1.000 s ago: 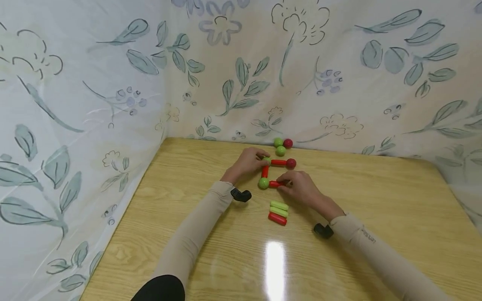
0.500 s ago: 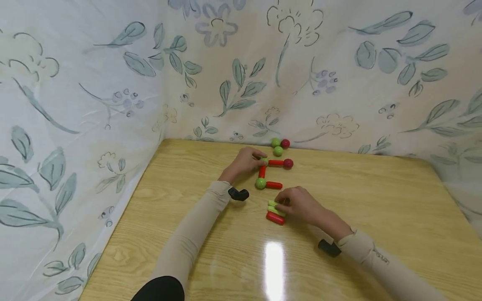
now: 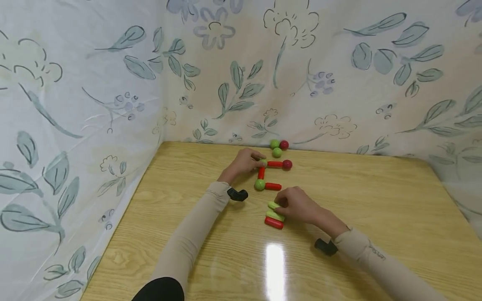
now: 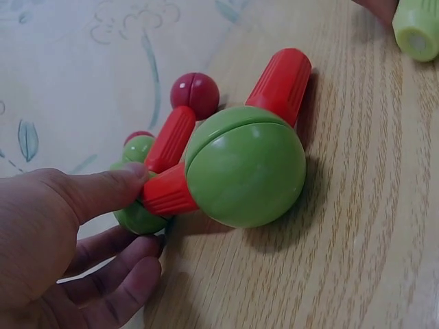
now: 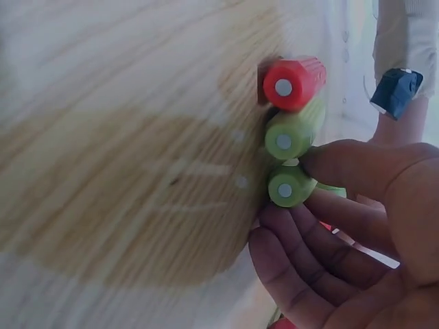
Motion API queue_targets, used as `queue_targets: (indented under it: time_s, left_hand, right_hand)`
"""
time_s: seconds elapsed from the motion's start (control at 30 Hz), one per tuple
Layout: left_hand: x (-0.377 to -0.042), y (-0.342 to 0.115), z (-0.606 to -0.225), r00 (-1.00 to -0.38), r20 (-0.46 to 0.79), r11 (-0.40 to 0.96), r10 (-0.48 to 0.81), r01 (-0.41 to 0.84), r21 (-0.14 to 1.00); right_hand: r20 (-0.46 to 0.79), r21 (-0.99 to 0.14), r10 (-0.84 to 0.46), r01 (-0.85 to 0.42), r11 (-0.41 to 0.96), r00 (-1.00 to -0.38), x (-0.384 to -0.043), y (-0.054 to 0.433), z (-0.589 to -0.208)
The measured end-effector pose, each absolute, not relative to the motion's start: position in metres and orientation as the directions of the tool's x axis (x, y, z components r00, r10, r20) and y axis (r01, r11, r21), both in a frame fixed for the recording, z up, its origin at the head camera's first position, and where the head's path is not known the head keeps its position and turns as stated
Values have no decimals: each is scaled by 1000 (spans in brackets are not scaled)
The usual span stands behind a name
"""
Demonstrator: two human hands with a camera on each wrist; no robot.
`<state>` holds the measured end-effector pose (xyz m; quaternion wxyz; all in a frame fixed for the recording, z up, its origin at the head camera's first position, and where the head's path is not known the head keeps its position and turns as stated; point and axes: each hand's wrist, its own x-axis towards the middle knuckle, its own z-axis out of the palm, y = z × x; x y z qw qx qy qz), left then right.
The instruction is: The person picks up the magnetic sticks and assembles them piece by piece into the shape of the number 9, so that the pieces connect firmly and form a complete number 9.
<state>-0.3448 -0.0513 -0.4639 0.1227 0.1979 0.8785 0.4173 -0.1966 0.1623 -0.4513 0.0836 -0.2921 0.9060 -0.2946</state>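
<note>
While left hand [image 3: 244,161] pinches green ball [image 4: 140,218] | right hand [image 3: 297,205] pinches lime rod [image 5: 295,185] (between thumb [image 5: 350,164] and fingers [image 5: 329,250])

"How many ridged red plastic rods [image 3: 273,223] are there?"
"Four: three in the C-shaped frame [image 3: 261,173], one on its near side."
"And smooth yellow-green plastic rods [image 3: 275,216]?"
"Two, both on the frame's near side."
"Glossy green plastic balls [image 3: 277,152]?"
"Four: two in the frame, two beyond it."
"Glossy dark red plastic balls [image 3: 284,145]?"
"Two: one in the frame, one beyond it."
</note>
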Motion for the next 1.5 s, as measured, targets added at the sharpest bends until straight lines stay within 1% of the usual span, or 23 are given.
queue_targets:
  time_s: [0.2,0.43,0.5,0.6,0.7,0.8,0.97,1.13,1.23,1.5]
  left_hand:
    - [-347,-54,-462,-892,-55,578,449,242,780]
    - [-349,-56,-464,-891,-49,592,452,259,763]
    - [-349,-55,-465,-890,-48,590,454,260,764]
    - [-348,-55,-468,-888,-51,587,456,258,767]
    - [-348,-54,-470,-890,-51,586,453,255,769]
    - [-348,-54,-471,-893,-47,587,448,254,769]
    - [-347,-55,-470,-896,-39,589,442,258,766]
    - [-347,-57,-467,-895,-21,581,446,271,768]
    - [-347,-56,-467,-892,-11,567,452,278,775]
    - [-348,-54,-467,-888,-40,552,457,248,797]
  right_hand:
    - [16,-644,-506,-396,654,-863,-195,180,-454]
    - [35,-719,-342,-261,644,-939,-202,204,-462]
    - [11,-754,-277,-190,629,-961,-206,208,-466]
    - [-55,-823,-184,-60,565,-981,-212,213,-472]
    - [-105,-873,-114,37,486,-988,-219,216,-476]
    - [-120,-896,-77,74,438,-990,-227,216,-478]
    - [-154,-907,-36,127,402,-987,-239,210,-477]
    - [-178,-913,-8,163,374,-984,-250,204,-475]
    - [-186,-906,-1,171,387,-983,-255,203,-475]
    - [-199,-922,20,194,334,-980,-265,203,-475]
